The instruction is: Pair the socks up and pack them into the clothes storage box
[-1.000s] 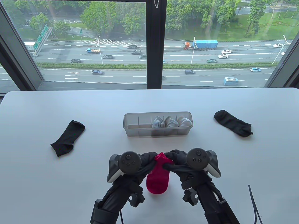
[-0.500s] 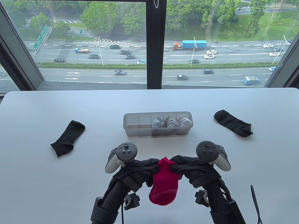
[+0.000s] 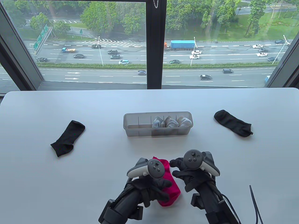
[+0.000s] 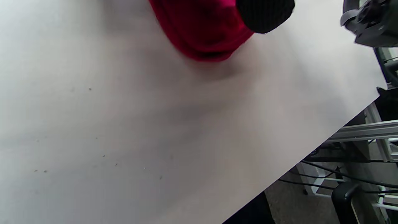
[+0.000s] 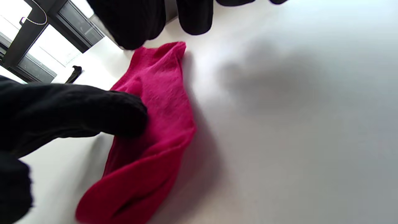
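1. Table view: the red sock (image 3: 168, 184) lies on the table (image 3: 70, 177) in front of the storage box (image 3: 137, 130).
2. Left hand (image 3: 155, 189) rests on it, fingers relaxed.
3. Right hand (image 3: 184, 171) hovers beside it, fingers loose, holding nothing.

The table view looks down from above the person toward the window. Both wrist views sit close above the table (image 4: 124, 124), sharing the red sock (image 5: 149, 149).
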